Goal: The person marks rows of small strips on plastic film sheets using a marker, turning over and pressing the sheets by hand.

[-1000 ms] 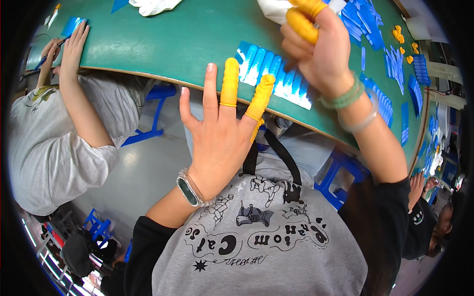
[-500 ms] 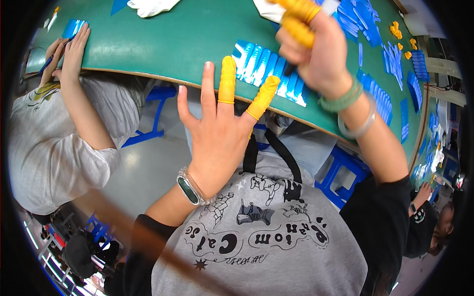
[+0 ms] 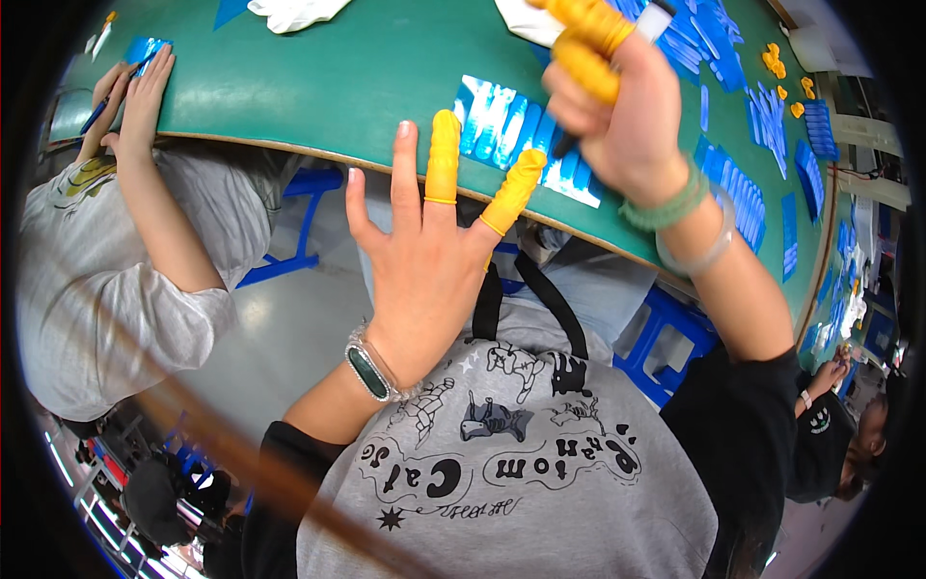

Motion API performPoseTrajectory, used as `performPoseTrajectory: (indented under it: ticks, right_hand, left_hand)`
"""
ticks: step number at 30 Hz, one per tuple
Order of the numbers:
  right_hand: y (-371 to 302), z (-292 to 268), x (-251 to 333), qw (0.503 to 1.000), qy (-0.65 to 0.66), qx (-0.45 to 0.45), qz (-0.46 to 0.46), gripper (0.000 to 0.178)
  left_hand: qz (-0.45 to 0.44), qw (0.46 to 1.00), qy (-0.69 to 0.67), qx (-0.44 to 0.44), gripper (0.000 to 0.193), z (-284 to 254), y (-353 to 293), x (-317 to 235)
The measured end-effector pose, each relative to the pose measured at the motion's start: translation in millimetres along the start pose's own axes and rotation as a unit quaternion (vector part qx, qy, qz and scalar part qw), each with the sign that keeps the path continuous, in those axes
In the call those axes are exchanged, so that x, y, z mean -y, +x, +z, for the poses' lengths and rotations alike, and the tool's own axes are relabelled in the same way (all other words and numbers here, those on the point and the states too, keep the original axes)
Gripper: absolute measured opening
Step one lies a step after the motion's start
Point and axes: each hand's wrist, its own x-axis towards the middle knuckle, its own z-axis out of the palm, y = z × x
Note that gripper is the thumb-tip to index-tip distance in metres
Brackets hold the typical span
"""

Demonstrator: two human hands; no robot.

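Note:
A shiny blue film sheet (image 3: 508, 128) with a row of long rounded strips lies at the near edge of the green table. My left hand (image 3: 429, 261) is open, fingers spread palm down, with yellow finger cots on two fingers. Its index fingertip overlaps the sheet's near edge; the middle fingertip is beside the left end. My right hand (image 3: 627, 121), also in yellow finger cots, is closed around a slim pen-like tool (image 3: 654, 21) with a whitish upper part. The dark tip of the tool is at the sheet's right part. My fingers hide some of the tool.
Loose blue strips (image 3: 767, 125), more blue sheets (image 3: 738, 198) and yellow finger cots (image 3: 774, 60) lie on the right of the green table (image 3: 318, 87). White cloth-like items (image 3: 294, 13) are at the back. To the left, a co-worker's hands (image 3: 145, 96) work on another blue sheet.
My right hand has shifted slightly with the pen-like tool, and more of the tool's upper end shows. My left hand stays in place. The co-worker's hands at left have barely moved.

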Motion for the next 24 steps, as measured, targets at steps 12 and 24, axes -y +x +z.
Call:
performPoseTrajectory:
  ticks: [12, 24]
  right_hand:
    - [9, 2, 9, 0.996, -0.08, -0.035, -0.019, 0.038]
    - [18, 5, 11, 0.994, -0.069, -0.081, -0.037, 0.034]
  left_hand:
    - [-0.002, 1.0, -0.001, 0.011, 0.064, -5, 2, -1]
    - [-0.005, 1.0, 0.006, 0.017, 0.065, -7, 3, -2]
